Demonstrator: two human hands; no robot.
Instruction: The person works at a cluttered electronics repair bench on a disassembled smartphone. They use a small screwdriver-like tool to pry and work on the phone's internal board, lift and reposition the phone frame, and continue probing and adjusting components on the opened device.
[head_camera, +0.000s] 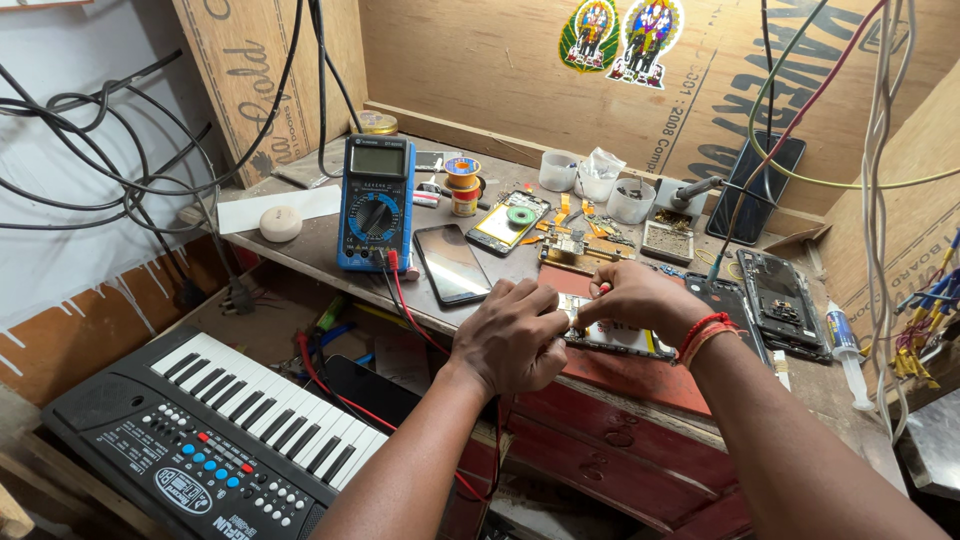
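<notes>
An opened phone (615, 340) lies flat at the front edge of the wooden bench (320, 240), its insides facing up. My left hand (512, 335) rests on its left end, fingers curled and pinching at the board. My right hand (640, 300), with red thread bands on the wrist, presses on the phone's top from behind; a small red-tipped tool (603, 288) pokes out between its fingers. Both hands cover most of the phone's middle.
A blue multimeter (375, 200) with red and black leads stands left, next to a dark phone (452, 262). Phone parts, small plastic cups (558, 170), a solder spool (462, 170) and opened phones (780, 295) fill the bench. A black keyboard (215, 430) sits below left. Wires hang right.
</notes>
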